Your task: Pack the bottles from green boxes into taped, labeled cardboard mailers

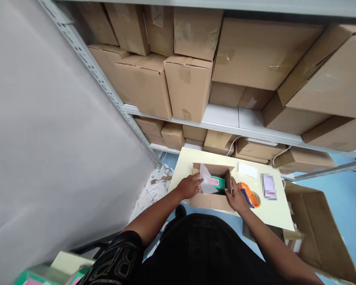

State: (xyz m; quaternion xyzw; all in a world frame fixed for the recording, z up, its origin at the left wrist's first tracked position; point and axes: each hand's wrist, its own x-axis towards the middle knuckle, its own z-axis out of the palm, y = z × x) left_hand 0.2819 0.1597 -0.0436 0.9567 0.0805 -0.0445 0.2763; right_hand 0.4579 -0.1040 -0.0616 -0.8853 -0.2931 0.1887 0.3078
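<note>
An open cardboard box (212,202) stands on the pale yellow table, its flaps spread. Inside lies a green and pink box (220,183), partly covered by a thin white sheet (206,182) that rises above the left rim. At the left wall is my left hand (191,186), its fingertips closed on the sheet's edge. My right hand (236,196) grips the right wall, thumb toward the inside and fingers along the outer face. Just right of it rests an orange and blue tape dispenser (249,195) with a roll of tape.
On the table (275,215) are a white card (247,170) and a blurred-out purple item (269,187). Shelves of cardboard boxes (190,87) rise behind. A large open carton (317,229) stands at right; white paper strips (151,190) lie on the floor at left.
</note>
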